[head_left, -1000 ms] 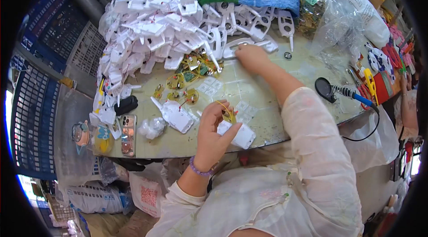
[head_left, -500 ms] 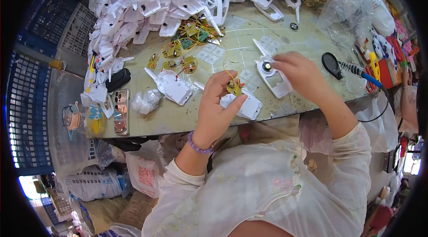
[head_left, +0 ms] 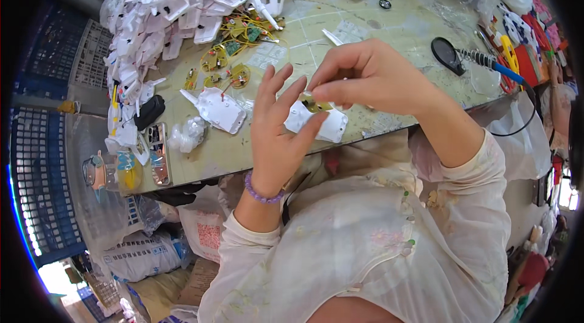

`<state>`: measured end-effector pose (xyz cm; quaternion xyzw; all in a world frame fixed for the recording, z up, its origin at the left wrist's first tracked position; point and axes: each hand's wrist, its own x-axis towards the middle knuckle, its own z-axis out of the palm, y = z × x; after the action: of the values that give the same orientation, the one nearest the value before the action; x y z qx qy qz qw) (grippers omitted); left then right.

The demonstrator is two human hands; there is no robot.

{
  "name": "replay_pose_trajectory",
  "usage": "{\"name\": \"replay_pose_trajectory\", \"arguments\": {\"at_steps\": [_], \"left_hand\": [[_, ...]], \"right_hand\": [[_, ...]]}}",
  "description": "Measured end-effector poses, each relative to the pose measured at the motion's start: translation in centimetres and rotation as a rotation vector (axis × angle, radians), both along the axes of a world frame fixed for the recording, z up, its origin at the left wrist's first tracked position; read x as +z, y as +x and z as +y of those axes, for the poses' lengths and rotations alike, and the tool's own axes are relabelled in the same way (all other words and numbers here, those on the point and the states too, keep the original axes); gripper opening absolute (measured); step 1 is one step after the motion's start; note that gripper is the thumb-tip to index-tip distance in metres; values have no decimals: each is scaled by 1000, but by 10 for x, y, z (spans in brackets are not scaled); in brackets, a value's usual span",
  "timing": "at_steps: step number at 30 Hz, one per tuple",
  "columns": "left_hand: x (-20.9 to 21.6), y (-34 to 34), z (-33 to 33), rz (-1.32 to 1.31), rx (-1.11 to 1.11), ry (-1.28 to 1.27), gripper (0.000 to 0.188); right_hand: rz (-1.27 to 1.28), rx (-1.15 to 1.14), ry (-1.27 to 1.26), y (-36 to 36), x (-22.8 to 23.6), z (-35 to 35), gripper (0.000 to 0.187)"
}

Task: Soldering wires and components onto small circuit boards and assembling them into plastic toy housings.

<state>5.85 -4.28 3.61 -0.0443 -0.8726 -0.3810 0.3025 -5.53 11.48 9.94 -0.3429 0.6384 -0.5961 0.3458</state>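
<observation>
My left hand (head_left: 281,119) is raised over the near middle of the table, its fingers spread and holding nothing. Just right of it, my right hand (head_left: 371,76) hovers with thumb and fingertips pinched together; whatever is between them is too small to make out. Beneath both hands lies a white plastic casing (head_left: 334,126), partly covered by them. A small green-yellow circuit board (head_left: 316,106) shows at the casing, between the left thumb and the right fingertips. Behind the right hand, only the pointed white tip (head_left: 332,37) of another plastic part shows.
White casings (head_left: 176,0) are heaped at the far left, beside wired circuit boards (head_left: 243,34). Another casing (head_left: 214,110) lies left of my hands, near a phone (head_left: 159,152). At the right are a black round lens-like piece (head_left: 447,55) and a blue-handled soldering iron (head_left: 508,72).
My right hand has moved left, from the slotted white part to above the circuit board, and now pinches. My left fingers have lifted and spread away from the board. The whole view has shifted slightly.
</observation>
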Motion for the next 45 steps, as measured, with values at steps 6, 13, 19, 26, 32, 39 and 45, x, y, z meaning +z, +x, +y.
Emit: {"name": "replay_pose_trajectory", "arguments": {"at_steps": [6,13,19,26,32,39,45], "left_hand": [[7,-2,3,-115,-198,319,23],[3,-15,12,-142,-85,204,11],[3,-30,28,-152,-41,42,6],[5,-25,42,-215,-18,-93,5],[-5,-31,51,-226,-46,-163,4],[-8,-42,57,-273,31,-193,5],[-19,-63,59,-177,34,-264,8]], "right_hand": [[333,22,-136,13,-11,10,20],[967,-529,131,10,-83,56,21],[1117,-454,391,37,-95,64,13],[621,-1383,-252,37,-98,112,25],[774,-1531,21,-37,-62,205,34],[1076,-1861,18,11,-6,258,23],[1902,-1286,475,32,-64,210,23]]}}
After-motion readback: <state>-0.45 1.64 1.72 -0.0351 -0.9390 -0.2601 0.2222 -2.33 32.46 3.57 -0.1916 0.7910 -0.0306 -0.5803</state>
